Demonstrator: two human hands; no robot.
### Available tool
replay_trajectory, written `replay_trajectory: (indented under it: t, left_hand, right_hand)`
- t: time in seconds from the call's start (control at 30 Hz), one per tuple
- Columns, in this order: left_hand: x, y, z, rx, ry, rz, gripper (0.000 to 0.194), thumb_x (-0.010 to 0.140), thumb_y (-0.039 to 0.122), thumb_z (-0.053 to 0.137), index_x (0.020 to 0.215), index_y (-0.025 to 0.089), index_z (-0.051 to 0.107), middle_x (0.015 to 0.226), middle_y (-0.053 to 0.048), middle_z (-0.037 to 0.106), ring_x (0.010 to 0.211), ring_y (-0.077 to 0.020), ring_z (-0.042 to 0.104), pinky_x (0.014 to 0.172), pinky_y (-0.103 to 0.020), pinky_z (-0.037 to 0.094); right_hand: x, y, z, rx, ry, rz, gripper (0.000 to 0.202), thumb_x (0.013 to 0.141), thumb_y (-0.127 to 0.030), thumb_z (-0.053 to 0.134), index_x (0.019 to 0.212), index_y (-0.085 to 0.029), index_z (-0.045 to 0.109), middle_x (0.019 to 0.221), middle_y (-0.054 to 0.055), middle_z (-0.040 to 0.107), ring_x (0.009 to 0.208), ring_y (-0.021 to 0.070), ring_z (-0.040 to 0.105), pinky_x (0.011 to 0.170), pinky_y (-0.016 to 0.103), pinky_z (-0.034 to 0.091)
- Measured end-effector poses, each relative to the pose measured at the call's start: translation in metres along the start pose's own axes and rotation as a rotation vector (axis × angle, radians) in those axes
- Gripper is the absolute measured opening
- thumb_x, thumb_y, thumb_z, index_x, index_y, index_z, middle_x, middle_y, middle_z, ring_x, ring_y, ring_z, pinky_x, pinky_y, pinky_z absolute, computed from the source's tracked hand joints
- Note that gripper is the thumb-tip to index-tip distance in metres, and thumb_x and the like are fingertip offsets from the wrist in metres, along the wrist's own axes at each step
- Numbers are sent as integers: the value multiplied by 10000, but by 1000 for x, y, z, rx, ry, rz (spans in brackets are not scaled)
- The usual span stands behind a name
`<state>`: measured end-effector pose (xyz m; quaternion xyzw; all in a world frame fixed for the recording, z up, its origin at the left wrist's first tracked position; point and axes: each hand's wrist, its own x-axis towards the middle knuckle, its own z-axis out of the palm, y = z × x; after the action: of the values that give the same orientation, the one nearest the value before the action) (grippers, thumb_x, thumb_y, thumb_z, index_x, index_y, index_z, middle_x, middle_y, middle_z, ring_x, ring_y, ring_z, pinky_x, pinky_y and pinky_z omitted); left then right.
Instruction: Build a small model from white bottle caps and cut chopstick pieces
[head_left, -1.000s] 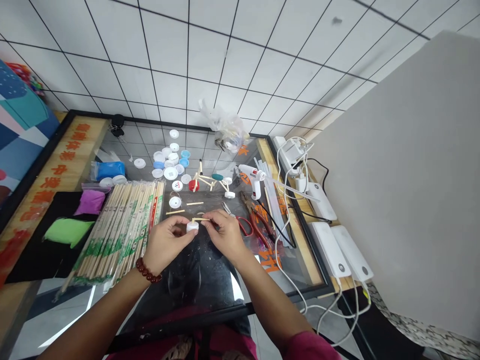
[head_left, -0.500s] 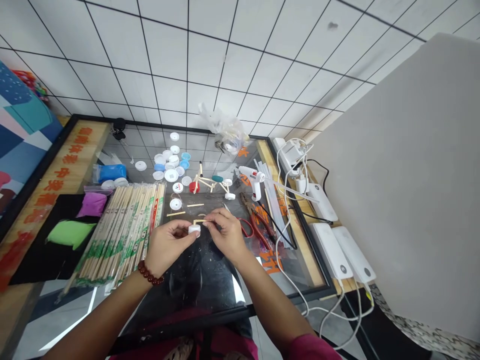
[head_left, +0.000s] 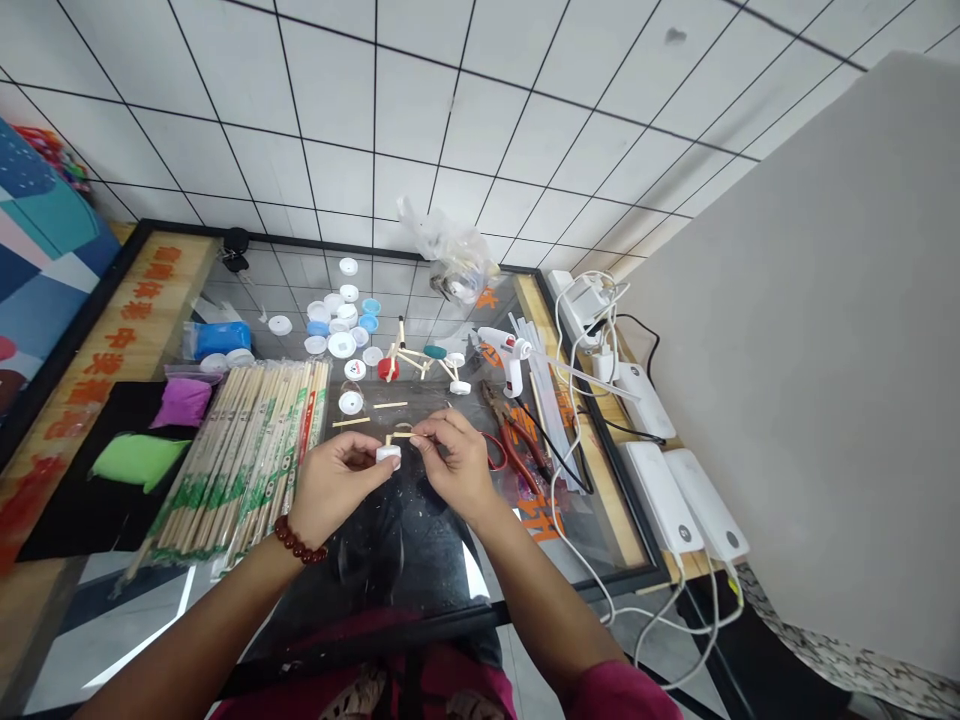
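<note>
A white bottle cap (head_left: 388,454) is pinched between the thumb and fingers of my left hand (head_left: 341,482). A short piece of wooden stick stands up from the cap. My right hand (head_left: 455,462) pinches a second short wooden stick (head_left: 403,435), held level, with its left end at the top of the upright piece; whether they are joined I cannot tell. Just beyond my hands lie two loose stick pieces, one in the middle (head_left: 390,405) and one further left (head_left: 351,422). A small model of sticks and caps (head_left: 420,362) stands farther back on the glass.
Bagged chopsticks (head_left: 240,460) lie at left, near purple (head_left: 182,400) and green clay packs (head_left: 140,460). White and blue caps (head_left: 342,345) are spread at the back. On the right are a glue gun (head_left: 510,358), pliers (head_left: 516,437), glue sticks (head_left: 551,410) and white cables (head_left: 556,500).
Both hands stay almost where they were, still holding the cap and the stick. The whole view has shifted slightly.
</note>
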<state>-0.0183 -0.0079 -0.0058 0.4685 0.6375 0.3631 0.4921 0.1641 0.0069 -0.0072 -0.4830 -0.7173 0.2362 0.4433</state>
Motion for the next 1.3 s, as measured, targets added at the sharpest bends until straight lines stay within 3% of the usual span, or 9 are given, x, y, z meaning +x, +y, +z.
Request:
replay_trajectory:
  t: [0.17, 1.3]
  left_hand:
    - [1, -3, 0, 6, -15, 22, 332, 631, 441, 811, 808, 173, 729, 708, -40, 731, 637, -155, 653, 610, -250, 505]
    - [0, 3, 0, 17, 21, 41, 315, 610, 397, 827, 854, 199, 821, 754, -51, 784, 676, -195, 717, 680, -301, 597]
  right_hand:
    - [-1, -1, 2, 11, -20, -57, 123, 914, -171, 585, 884, -221, 693, 837, 30, 635, 778, 152, 621, 710, 283, 516]
    - [1, 4, 2, 46, -50, 24, 139, 928, -172, 582, 880, -223, 701, 842, 31, 633, 807, 162, 623, 735, 288, 513]
